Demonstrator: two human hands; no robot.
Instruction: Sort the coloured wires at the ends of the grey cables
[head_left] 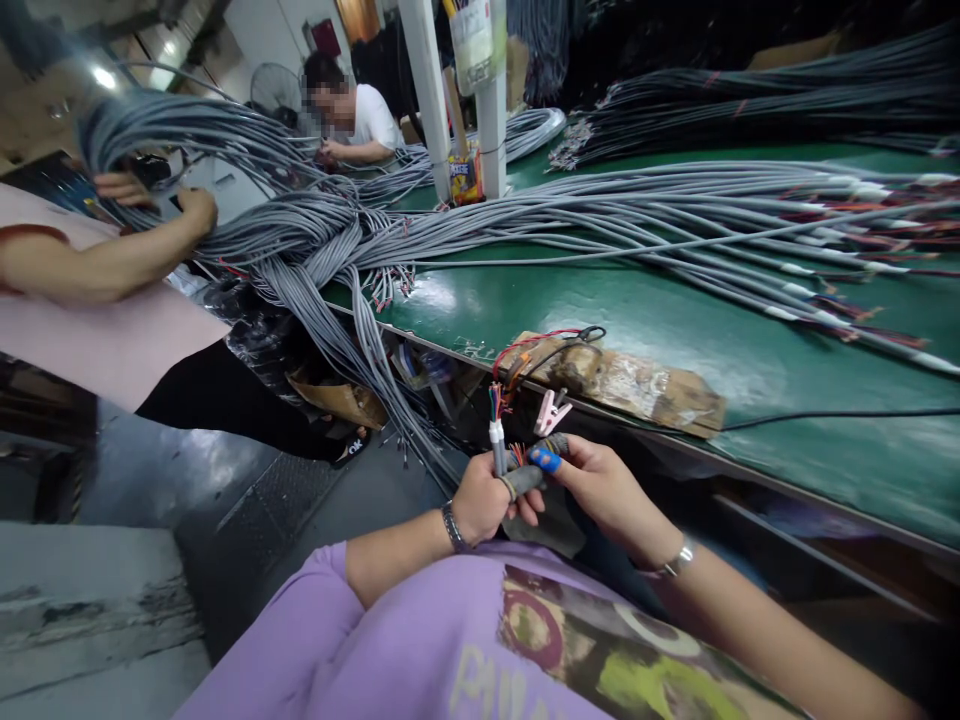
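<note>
My left hand (484, 500) is closed around a grey cable (499, 456) held upright. White tape (496, 432) wraps the cable's end, and thin coloured wires (496, 402) fan out above it. A tuft of orange wires (518, 453) shows between my two hands. My right hand (589, 478) meets the left fingertips with thumb and forefinger pinched together; what is in the pinch is hidden. Blue tape covers the right thumb, and dark finger covers sit on fingers of both hands. Just above is a pale pink clip (551, 412) at the bench edge.
A worn wooden block (637, 388) with red and black leads lies on the green bench (480, 310). Long bundles of grey cables (585, 205) stretch across it and hang off the left. A co-worker (97, 270) handles cable coils at left; another person (367, 120) sits behind.
</note>
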